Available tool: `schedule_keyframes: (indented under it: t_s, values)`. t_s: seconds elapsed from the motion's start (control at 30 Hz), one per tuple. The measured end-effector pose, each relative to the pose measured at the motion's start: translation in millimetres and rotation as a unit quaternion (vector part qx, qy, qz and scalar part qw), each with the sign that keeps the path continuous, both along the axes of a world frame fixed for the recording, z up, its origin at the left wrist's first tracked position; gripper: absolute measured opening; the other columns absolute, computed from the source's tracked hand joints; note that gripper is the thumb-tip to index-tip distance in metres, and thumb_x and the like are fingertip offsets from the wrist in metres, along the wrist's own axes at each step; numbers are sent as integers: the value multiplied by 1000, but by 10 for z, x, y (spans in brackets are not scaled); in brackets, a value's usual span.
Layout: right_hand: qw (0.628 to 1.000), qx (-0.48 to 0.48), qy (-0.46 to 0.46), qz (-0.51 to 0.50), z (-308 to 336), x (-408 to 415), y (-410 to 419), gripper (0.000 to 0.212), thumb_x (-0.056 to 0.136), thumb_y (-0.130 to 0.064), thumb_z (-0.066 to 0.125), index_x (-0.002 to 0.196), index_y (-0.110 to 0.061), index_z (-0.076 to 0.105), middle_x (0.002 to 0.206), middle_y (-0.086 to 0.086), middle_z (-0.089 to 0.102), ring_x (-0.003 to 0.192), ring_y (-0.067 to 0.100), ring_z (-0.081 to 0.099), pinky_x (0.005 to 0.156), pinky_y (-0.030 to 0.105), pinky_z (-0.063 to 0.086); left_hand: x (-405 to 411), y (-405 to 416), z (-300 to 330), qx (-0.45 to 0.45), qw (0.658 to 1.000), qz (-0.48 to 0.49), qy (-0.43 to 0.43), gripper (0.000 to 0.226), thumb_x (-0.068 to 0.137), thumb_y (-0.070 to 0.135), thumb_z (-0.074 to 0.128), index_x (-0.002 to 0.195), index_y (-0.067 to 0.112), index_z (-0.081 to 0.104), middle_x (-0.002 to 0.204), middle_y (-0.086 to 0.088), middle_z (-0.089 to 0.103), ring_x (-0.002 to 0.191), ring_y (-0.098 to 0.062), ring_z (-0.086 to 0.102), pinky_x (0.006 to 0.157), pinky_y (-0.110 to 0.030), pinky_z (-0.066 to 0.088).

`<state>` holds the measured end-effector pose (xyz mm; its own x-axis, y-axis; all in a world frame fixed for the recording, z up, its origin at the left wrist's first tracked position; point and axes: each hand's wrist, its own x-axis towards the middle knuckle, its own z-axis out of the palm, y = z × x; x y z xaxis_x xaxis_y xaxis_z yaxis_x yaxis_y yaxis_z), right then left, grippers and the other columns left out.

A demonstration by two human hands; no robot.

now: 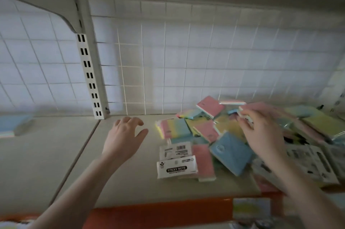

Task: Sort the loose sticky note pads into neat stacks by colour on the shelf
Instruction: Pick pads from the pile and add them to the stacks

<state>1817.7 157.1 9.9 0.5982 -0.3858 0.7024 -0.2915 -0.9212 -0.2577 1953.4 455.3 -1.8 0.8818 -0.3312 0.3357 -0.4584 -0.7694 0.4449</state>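
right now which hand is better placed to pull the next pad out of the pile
Right. The right hand is already over the pile of pads, fingers pinching at something small and blurred there. The left hand hovers open over bare shelf, beside the pile.

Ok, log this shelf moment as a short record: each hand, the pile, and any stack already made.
left hand: open, hovering over bare shelf, holding nothing
right hand: over the pile, fingers pinching something small; blurred
pile: loose pink, blue, yellow and rainbow pads, jumbled, right of centre
labelled pack: reads STICKY NOTE, at the pile's front
separate stack: blurred pads at far left, apart from the pile
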Motion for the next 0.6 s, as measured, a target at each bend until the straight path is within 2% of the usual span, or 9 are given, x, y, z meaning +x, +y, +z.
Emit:
schedule_keyframes:
  t_s: [0.1, 0.2, 0.33, 0.43, 0.5, 0.6]
  values:
    - [1000, -2, 5, 19, -11, 10, -203, 17, 85, -16, 68, 98, -5, 68, 89, 14, 68, 82, 36, 62, 71, 42, 51, -47, -235, 31, 9, 1000, -7, -3, 35, 92, 40, 54, 121, 19, 57, 131, -3, 53, 124, -23, 42, 98, -34, 36]
    - [1000, 13, 9, 8, -3, 22, -354, 21, 87, -16, 63, 103, -3, 68, 98, 17, 67, 93, 38, 58, 84, 47, 48, -51, -466, 28, 17, 1000, -20, 2, 36, 92, 40, 53, 122, 19, 55, 132, -2, 52, 125, -22, 42, 98, -33, 35]
    - [997, 41, 36, -46, 28, 11, -471, 27, 91, -17, 57, 111, -1, 63, 110, 20, 64, 102, 37, 56, 88, 46, 45, 18, -689, -12, 33, 998, -35, 27, 45, 93, 41, 52, 133, 21, 48, 139, -1, 46, 130, -20, 38, 101, -33, 33]
    - [990, 69, 70, -99, 93, -22, -531, 39, 93, -28, 52, 124, -4, 55, 121, 18, 58, 113, 36, 50, 96, 45, 39, 53, -787, -69, 46, 997, -39, 52, 51, 93, 40, 51, 140, 21, 42, 145, -1, 41, 134, -21, 34, 106, -37, 31]
    - [981, 103, 107, -125, 130, -35, -569, 51, 92, -38, 52, 130, -4, 49, 125, 18, 55, 117, 36, 48, 98, 45, 37, 60, -833, -120, 57, 995, -48, 69, 46, 94, 39, 50, 135, 19, 46, 139, -1, 46, 130, -22, 38, 103, -39, 34]
    - [973, 148, 134, -115, 163, -22, -623, 62, 89, -46, 56, 132, -4, 46, 125, 16, 56, 114, 33, 51, 92, 40, 41, 73, -862, -170, 53, 993, -53, 90, 41, 93, 41, 50, 128, 19, 49, 129, 0, 50, 121, -21, 44, 96, -38, 39]
